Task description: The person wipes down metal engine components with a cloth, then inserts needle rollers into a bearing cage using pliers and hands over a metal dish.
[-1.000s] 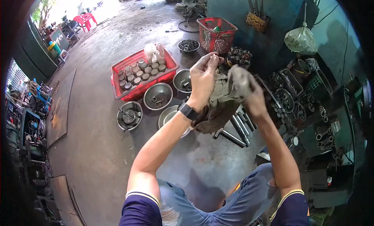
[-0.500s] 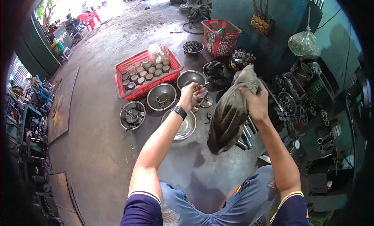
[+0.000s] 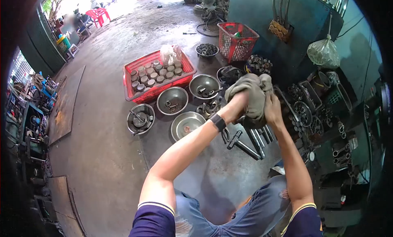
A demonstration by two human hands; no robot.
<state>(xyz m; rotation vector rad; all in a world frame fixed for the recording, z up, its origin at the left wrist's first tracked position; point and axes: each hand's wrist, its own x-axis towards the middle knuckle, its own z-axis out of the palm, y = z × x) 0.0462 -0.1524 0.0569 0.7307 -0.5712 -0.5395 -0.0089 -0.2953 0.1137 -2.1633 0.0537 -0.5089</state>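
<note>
A grey-brown cloth [image 3: 254, 98] is bunched between my two hands, above the metal tools on the floor. My left hand [image 3: 237, 106] is pressed into its left side, with the fingers hidden in the folds. My right hand [image 3: 273, 110] grips the cloth from the right. Left of the cloth is a steel bowl [image 3: 204, 86] with small metal parts in it. Below the hands lie a T-shaped metal tool [image 3: 245, 148] and several shiny rods [image 3: 258, 142]. A wide steel basin [image 3: 186, 126] stands to the left of my left wrist.
A red basket [image 3: 157, 75] holds several round metal parts and a plastic bag. More steel bowls [image 3: 172, 101] stand before it. A taller red basket [image 3: 237, 42] is at the back. Metal parts crowd the right side, beneath a hanging plastic bag [image 3: 324, 53].
My left hand has left the bowl area, where it held a small metal part, and moved right into the cloth. The cloth, hanging down before, is now gathered up between both hands.
</note>
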